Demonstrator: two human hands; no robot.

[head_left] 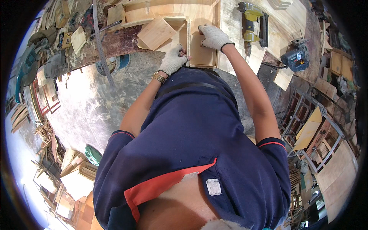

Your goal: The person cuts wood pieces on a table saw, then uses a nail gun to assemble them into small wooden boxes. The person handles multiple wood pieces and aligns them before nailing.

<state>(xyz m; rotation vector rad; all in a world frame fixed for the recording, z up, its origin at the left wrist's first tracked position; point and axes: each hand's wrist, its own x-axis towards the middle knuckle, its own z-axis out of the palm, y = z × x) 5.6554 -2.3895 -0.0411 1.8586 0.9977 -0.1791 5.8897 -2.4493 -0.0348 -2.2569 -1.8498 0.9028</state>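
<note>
A light wooden frame (pixel 219 17) with a panel inside lies at the bench edge before me. Along its left part runs a thin wooden strip (pixel 188 32). My left hand (pixel 174 60), in a white knit glove, is closed at the near end of this strip; its fingertips are partly hidden. On the panel (pixel 203 56) right of the strip rests my right hand (pixel 215 37), also gloved, its thumb and forefinger apart and nothing seen between them. A loose square board (pixel 156 33) lies tilted over the frame's left section, just beyond my left hand.
A yellow and black nail gun (pixel 251 25) lies on a pale plywood sheet (pixel 285 28) at the right. Farther right sits a blue jigsaw (pixel 296 58). A long metal ruler (pixel 100 48) overhangs the bench edge at left. Stacked boards (pixel 78 178) stand on the floor.
</note>
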